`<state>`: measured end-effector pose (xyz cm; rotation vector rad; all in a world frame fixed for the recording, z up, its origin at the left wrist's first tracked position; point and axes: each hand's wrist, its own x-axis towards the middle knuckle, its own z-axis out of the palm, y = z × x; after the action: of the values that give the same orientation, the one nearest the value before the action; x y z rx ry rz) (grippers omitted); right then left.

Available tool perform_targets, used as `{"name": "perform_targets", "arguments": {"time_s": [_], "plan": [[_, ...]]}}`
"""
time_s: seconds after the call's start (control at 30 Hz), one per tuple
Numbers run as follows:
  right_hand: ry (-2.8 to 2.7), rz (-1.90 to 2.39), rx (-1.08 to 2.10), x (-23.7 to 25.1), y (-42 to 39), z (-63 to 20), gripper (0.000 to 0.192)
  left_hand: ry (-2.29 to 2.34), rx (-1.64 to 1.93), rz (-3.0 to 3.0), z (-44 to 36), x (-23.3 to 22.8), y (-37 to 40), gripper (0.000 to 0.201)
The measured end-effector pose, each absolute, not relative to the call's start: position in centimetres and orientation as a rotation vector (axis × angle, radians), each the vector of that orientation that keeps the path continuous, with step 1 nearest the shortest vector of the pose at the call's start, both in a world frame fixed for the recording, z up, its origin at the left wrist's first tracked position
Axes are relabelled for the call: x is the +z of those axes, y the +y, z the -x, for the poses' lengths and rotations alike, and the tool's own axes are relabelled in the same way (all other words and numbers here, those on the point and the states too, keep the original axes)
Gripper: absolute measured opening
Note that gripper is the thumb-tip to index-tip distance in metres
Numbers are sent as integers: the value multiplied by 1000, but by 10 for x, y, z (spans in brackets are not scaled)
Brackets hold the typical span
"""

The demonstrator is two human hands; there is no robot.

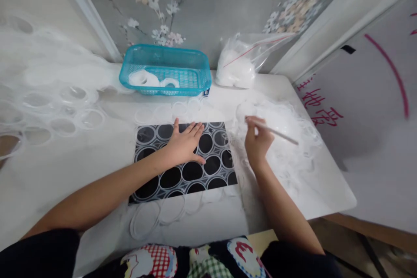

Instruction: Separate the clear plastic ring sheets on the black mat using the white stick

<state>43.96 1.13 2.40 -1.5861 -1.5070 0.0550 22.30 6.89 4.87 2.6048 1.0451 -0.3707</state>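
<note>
The left hand (185, 144) lies flat, fingers spread, on the black ringed mat (182, 161), pinning it to the worktop (65, 160). Right of the mat, the right hand (257, 141) pinches a thin stick (276, 132) over the clear film pile (286, 139).

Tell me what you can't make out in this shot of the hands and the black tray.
All in the head view:
- Black tray: the left hand lies flat on it and hides the rings beneath.
- Right hand: holds a thin stick, its far end too blurred to identify.
- Clear plastic pile: single pieces merge, uncountable.
- Blue basket: its wall partly hides the white items inside.
- Bag: contents unclear.
</note>
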Motion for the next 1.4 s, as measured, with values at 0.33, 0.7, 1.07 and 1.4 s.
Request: {"name": "perform_targets", "arguments": {"time_s": [0.33,0.7,1.07,1.4], "plan": [[-1389,1602,670,4,-20,-420,24,879,-174,-2654,-260,38,77,90],[-1705,1594,285,10,-7,-435,25,904,-235,-2641,-264,31,79,97],[-1360,1705,37,41,8,-465,23,862,-160,-2678,-254,26,78,99],[-1443,1725,560,10,-25,-410,23,887,-190,-2699,-257,32,79,98]]}}
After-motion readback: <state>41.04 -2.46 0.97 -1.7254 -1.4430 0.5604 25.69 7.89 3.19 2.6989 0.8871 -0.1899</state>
